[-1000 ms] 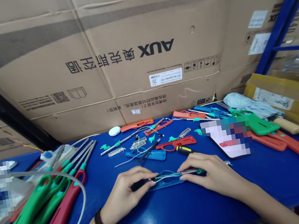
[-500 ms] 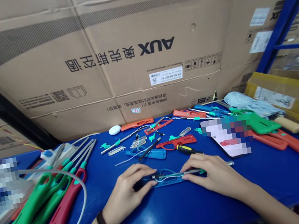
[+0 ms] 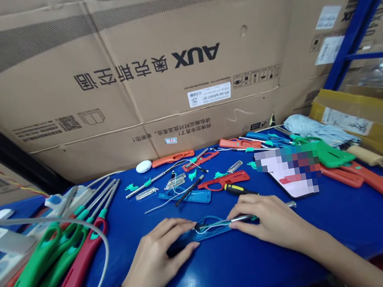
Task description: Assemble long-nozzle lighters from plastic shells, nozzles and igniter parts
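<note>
A blue plastic lighter shell (image 3: 212,229) lies flat on the blue table (image 3: 237,274) near the front edge, with a thin white wire and a metal tube (image 3: 263,211) laid in it. My left hand (image 3: 160,258) pinches the shell's left end, thumb below and fingers on top. My right hand (image 3: 268,221) presses fingers on the shell's right part and the metal tube. A dark band circles my left wrist.
Finished green and red long lighters (image 3: 50,267) lie at the left by a white cable (image 3: 99,273). Loose red, blue and green shells, tubes and a yellow-black screwdriver (image 3: 238,189) lie behind. A phone (image 3: 294,179) sits right of centre. Cardboard boxes (image 3: 163,69) wall the back.
Both hands stay on the blue shell. The left hand has slid slightly leftwards along it, and the view has shifted a little.
</note>
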Demonstrator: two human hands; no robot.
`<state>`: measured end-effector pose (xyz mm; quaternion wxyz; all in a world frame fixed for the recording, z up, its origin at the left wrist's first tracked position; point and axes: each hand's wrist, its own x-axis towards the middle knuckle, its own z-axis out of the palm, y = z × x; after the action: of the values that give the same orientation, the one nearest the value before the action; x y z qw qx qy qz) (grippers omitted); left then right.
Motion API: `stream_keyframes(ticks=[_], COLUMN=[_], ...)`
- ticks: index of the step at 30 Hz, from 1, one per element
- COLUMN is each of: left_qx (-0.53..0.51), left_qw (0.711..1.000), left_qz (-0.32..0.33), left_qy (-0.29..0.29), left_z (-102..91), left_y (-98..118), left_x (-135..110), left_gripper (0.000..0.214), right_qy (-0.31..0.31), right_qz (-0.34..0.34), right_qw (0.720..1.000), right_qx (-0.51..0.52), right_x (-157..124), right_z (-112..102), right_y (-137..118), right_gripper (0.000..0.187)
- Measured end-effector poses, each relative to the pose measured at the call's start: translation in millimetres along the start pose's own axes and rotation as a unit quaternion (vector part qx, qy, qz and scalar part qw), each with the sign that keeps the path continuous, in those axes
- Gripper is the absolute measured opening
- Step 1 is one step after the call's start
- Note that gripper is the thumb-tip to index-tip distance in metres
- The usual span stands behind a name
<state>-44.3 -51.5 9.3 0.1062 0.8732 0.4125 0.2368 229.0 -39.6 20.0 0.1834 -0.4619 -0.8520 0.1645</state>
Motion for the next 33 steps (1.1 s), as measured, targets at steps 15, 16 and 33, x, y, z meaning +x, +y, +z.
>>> stream_keyframes(ticks=[15, 16, 33], left_qx=[0.065, 0.066, -0.025], left_qw=[0.996, 0.996, 0.999], left_qz=[0.056, 0.054, 0.024], left_qy=[0.006, 0.005, 0.042], left_z=[8.4, 9.3, 10.5], left_y=[-4, -5, -5], left_x=[-4, -4, -1], left_gripper=[0.033, 0.034, 0.036], right_qy=[-0.003, -0.002, -0.018], right_qz=[-0.022, -0.024, -0.050], right_qw=[0.997, 0.997, 0.998], right_qx=[-0.077, -0.080, -0.036], right_x=[7, 8, 25], right_z=[-2, -2, -8], right_y=[-2, -2, 5], right_gripper=[0.016, 0.017, 0.016])
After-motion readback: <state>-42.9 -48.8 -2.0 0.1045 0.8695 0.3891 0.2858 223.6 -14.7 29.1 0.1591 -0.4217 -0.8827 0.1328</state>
